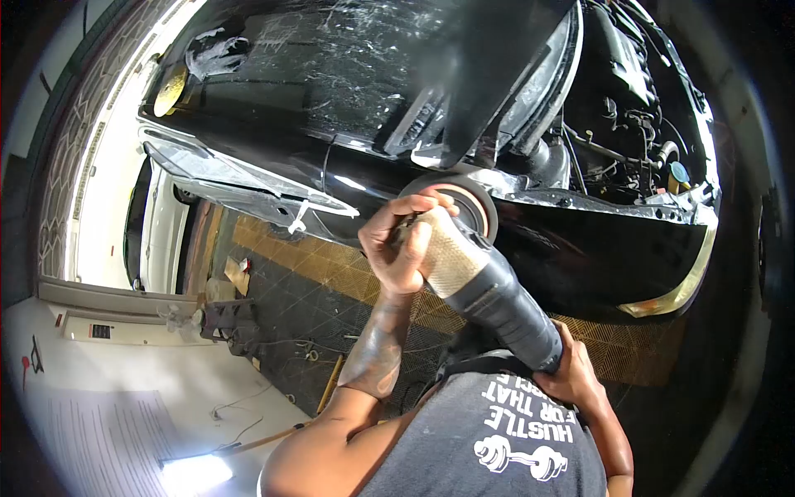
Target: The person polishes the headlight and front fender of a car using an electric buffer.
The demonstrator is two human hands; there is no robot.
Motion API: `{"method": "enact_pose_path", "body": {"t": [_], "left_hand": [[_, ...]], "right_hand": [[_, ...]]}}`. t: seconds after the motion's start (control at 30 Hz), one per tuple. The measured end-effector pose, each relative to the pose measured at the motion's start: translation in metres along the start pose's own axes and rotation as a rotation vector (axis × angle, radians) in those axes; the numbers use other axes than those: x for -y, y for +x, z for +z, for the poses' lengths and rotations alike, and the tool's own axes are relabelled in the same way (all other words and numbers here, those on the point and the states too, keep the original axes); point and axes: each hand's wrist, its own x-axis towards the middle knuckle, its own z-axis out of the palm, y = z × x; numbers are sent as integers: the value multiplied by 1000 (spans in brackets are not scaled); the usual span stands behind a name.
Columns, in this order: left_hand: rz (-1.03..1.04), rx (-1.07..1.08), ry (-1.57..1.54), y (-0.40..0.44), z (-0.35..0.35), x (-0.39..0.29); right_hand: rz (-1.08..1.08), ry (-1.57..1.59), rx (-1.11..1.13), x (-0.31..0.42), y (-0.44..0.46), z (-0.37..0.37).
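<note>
My left hand (403, 240) is wrapped around the head of a rotary polisher (517, 311), on a part covered in pale tan material. Around the rear end of its dark body, my right hand (573, 364) is closed. The polisher's round pad (474, 205) lies at the black car's front fender (596, 261), just below the open engine bay; I cannot tell how firmly it presses. My fingers partly hide the pad and the tool's head.
The engine bay (638, 124) lies open at the upper right. A car door (240, 178) stands swung out at the left, with a smeared windshield (323, 58) above it. Another white vehicle (161, 224) is beyond. A bright work lamp (196, 474) shines at the lower left.
</note>
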Motion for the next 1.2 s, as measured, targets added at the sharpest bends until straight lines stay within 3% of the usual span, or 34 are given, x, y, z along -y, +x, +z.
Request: {"method": "enact_pose_path", "body": {"t": [0.23, 0.3, 0.47, 0.8, 1.0, 1.2], "left_hand": [[75, -41, 124, 28, -86, -26], [191, -64, 132, 44, -110, -31], [150, -28, 84, 68, -152, -45], [88, 18, 65, 72, -120, -42], [29, 9, 15, 55, -91, -33], [22, -18, 21, 20, -45, -14]], "right_hand": [[-130, -18, 87, 52, 64, 28], [-162, 16, 118, 69, 80, 38], [-250, 4, 148, 95, 99, 51], [-136, 2, 146, 96, 76, 35], [-178, 20, 94, 74, 53, 19], [-70, -3, 44, 35, 27, 8]]}}
